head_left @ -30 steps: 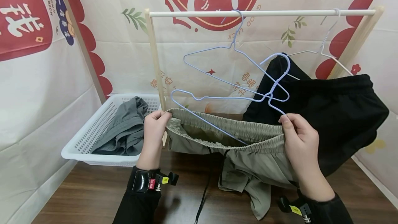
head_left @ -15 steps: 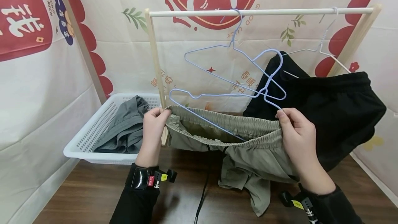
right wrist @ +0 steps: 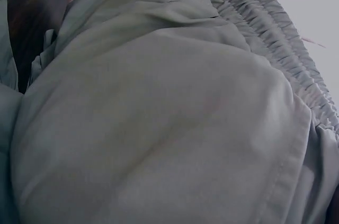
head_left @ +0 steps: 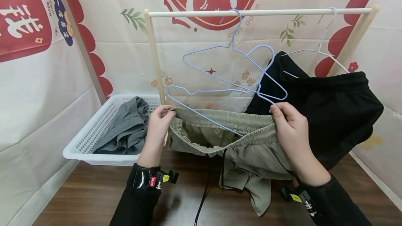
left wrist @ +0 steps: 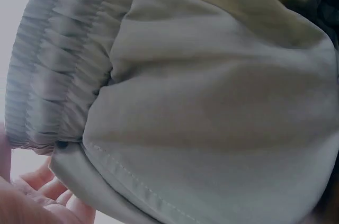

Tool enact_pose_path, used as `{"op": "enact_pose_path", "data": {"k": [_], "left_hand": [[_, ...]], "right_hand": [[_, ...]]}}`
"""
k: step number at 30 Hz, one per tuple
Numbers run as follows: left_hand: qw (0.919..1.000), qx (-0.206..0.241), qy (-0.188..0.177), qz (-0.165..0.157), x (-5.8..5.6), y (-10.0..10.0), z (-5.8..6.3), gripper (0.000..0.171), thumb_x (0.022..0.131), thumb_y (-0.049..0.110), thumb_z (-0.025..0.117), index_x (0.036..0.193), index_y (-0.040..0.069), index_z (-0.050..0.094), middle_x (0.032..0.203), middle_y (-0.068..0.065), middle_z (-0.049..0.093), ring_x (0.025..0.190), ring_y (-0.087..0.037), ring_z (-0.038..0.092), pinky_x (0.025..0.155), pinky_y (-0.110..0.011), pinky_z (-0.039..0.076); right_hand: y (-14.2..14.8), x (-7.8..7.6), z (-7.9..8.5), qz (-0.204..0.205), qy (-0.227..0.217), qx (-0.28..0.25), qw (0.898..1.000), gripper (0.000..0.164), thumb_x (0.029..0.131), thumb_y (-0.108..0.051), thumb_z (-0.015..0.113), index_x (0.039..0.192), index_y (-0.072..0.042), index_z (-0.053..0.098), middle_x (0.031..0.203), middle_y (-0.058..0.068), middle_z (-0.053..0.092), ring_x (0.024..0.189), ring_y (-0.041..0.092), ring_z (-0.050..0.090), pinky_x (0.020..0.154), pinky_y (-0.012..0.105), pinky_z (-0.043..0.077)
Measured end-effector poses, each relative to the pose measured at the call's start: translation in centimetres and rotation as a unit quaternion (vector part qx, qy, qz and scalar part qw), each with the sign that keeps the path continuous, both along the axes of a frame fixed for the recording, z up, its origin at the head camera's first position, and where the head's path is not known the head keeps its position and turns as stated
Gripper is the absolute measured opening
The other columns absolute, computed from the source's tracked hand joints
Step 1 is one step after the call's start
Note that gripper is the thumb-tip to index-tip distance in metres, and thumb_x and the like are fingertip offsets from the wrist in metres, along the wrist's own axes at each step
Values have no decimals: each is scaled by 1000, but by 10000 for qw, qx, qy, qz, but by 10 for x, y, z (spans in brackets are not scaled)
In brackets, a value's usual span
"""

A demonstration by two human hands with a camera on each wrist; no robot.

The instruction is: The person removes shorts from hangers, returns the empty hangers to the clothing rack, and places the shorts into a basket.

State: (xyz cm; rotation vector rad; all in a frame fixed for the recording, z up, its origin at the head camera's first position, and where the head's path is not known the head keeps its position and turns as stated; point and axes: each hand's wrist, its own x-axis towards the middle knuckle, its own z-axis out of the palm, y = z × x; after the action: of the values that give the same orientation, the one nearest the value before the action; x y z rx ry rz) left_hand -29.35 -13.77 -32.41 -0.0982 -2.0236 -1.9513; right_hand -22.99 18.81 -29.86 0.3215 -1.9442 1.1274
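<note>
pinching khaki bottoms (head_left: 251, 156) by the waistband (head_left: 259, 136) at both ends: l hand (head_left: 158, 124) at its l corner, r hand (head_left: 292, 128) at its r, w/ blue hanger (head_left: 261, 78) reaching that thumb. bottoms hang betw. hands, waist spread, hanger's lower bar dipping in. behind, 2nd blue hanger (head_left: 232, 41) on rail (head_left: 282, 12) & black garment (head_left: 339, 114) to the r; grey garment (head_left: 128, 128) lies in white basket (head_left: 78, 157), to the l.

The bare right hand (head_left: 291, 128) has moved left and slightly up, nearer the frame's centre. The hook of the light-blue wire hanger (head_left: 260, 79) has shifted leftward too. The olive-grey fabric shorts' (head_left: 251, 163) gathered waistband spans less width, its opening gaping wider.
</note>
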Motion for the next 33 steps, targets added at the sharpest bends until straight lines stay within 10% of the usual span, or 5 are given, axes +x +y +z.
{"op": "enact_pose_path", "data": {"k": [14, 18, 21, 33], "left_hand": [[9958, -272, -129, -863, 3, 25, -6, 33, 98, 12, 49, 123, -2, 64, 131, -15, 54, 126, -26, 44, 105, -44, 33], [9917, 79, -177, -1275, 5, 32, -8, 32, 98, 10, 49, 123, -3, 64, 133, -14, 55, 81, -11, 56, 76, -26, 44], [9875, 417, -334, -1483, 6, 39, -9, 32, 98, 8, 49, 125, 0, 64, 136, -12, 53, 45, -4, 31, 46, -18, 30], [9679, 1105, -395, -2222, 15, 56, -3, 37, 97, 6, 51, 133, -1, 55, 136, -13, 45, 44, -5, 18, 47, -19, 23]], "right_hand": [[-16, -9, -2, 156, -58, 96, 9998, 21, 99, -14, 57, 88, 2, 66, 80, -3, 60, 70, 8, 50, 66, 19, 39], [-21, -11, -3, 247, -66, 14, 9997, 20, 99, -14, 57, 89, 1, 66, 79, 0, 60, 70, 9, 50, 66, 20, 38], [-24, -13, -4, 313, -18, -54, 9995, 19, 99, -13, 57, 90, 0, 66, 75, 1, 57, 67, 10, 48, 63, 22, 37], [-43, -12, -1, 335, 437, -479, 9973, 17, 99, -1, 53, 89, 10, 62, 63, 1, 40, 57, 8, 37, 57, 24, 30]]}}
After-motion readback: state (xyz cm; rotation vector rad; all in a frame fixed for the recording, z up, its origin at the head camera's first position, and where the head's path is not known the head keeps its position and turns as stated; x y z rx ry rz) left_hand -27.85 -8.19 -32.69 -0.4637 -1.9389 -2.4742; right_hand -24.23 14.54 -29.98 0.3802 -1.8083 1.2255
